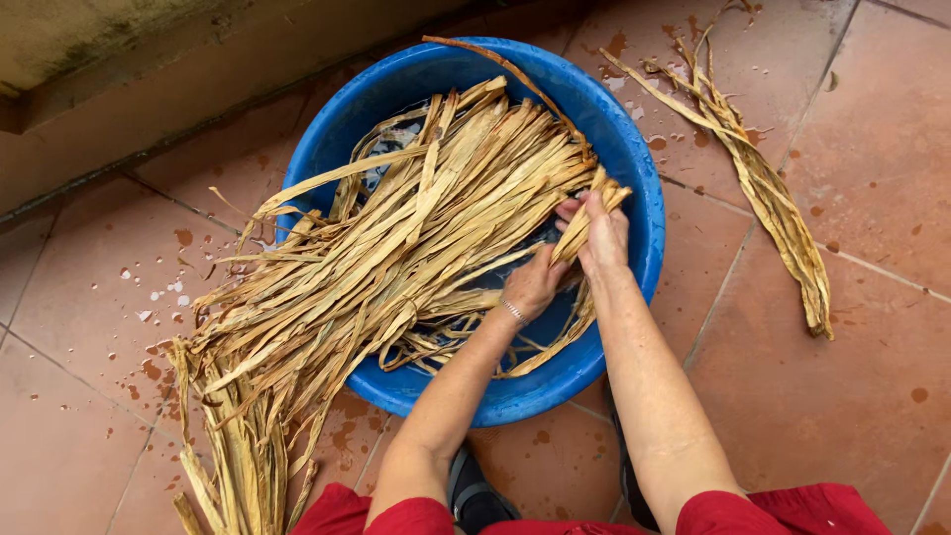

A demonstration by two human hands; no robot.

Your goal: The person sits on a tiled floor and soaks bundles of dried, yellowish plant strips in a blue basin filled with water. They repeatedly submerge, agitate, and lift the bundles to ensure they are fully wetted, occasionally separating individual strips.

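Head view, listed from the wearer outward. Nearest, at the bottom edge: red clothing (416, 517) over both knees, and dark footwear (475, 492) between them on the tile floor (842, 396). Next, two bare forearms reaching forward over the near rim of a blue basin (644, 198); a thin bracelet (512, 311) sits on the left wrist. Left hand (535, 280): inside the basin, its grip closed around the thick end of the leaf bundle (396, 248), apparently from below, most likely to keep the strips gathered. Right hand (599, 233): just beyond the left, its grip pinched shut on a few leaf ends at the bundle's right tip, as if to keep them from fanning out. Leaf bundle: long, flat, dry tan strips, lying slantwise across the basin, the right end over the right rim, the left end spilling over the left rim and trailing down onto the floor at lower left. Dark water shows under the strips, so the bundle seems laid there to soak. Floor: reddish tiles, spotted with wet drops around the basin. Farther right, well apart from the basin: a smaller leaf sheaf (773, 198) lying loose on the tiles. Farthest, upper left: a weathered wall base (119, 40).
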